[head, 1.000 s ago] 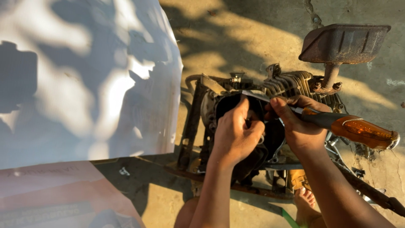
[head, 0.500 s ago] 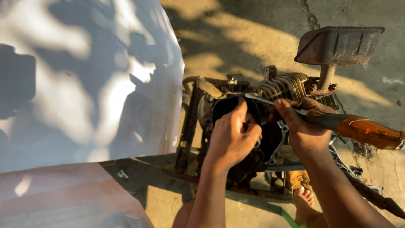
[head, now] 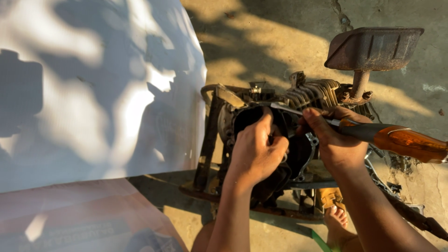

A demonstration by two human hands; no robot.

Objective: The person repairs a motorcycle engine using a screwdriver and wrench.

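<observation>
While the left hand (head: 255, 150) curls its fingers into the dark round opening of a greasy finned metal engine (head: 284, 135), the right hand (head: 332, 140) grips an amber-handled screwdriver (head: 392, 138) there, above sunlit dusty concrete ground (head: 261, 42).

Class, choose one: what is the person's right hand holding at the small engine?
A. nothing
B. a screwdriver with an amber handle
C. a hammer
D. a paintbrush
B: the right hand grips a screwdriver with an amber handle, its metal shaft reaching to the engine opening.
</observation>
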